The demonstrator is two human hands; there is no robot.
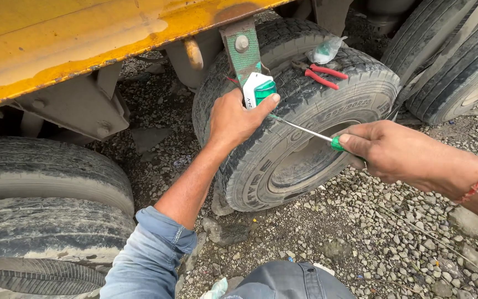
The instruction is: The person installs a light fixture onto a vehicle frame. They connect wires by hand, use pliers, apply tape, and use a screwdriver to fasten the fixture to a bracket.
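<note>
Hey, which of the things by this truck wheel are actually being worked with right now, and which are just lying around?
In use:
- left hand holding the green and white plastic lamp against the green metal bracket
- right hand holding the green-handled screwdriver, tip at the lamp

Lying about:
- red-handled pliers on the black rubber tyre
- crumpled clear plastic bag on the tyre

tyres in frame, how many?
4, possibly more hidden. Centre tyre beside the left hand, with red pliers on top; stacked pair at lower left; one at upper right.
</note>
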